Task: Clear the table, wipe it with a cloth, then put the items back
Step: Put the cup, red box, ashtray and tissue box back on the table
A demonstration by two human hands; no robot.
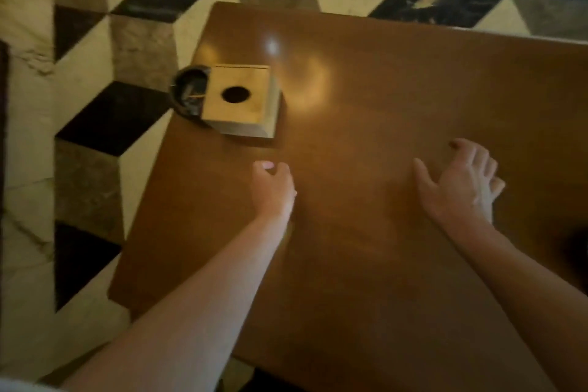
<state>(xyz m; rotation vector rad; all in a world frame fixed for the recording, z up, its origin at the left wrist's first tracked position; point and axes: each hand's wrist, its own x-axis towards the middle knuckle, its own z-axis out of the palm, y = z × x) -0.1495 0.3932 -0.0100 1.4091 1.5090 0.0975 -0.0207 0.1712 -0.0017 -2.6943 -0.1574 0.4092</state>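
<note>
A square wooden box point(241, 100) with a round hole in its lid stands near the left edge of the brown wooden table point(397, 99). A dark round dish point(187, 92) with small items inside sits against the box's left side, at the table's edge. My left hand point(275, 184) hovers just below and right of the box, fingers loosely curled, holding nothing. My right hand point(461, 181) is spread over the middle of the table, fingers relaxed, also holding nothing. No cloth is in view.
The floor point(133, 25) around the table has a black, cream and grey cube pattern. A dark shape point(577, 251) shows at the right edge of the frame. The table's left edge runs close beside the dish.
</note>
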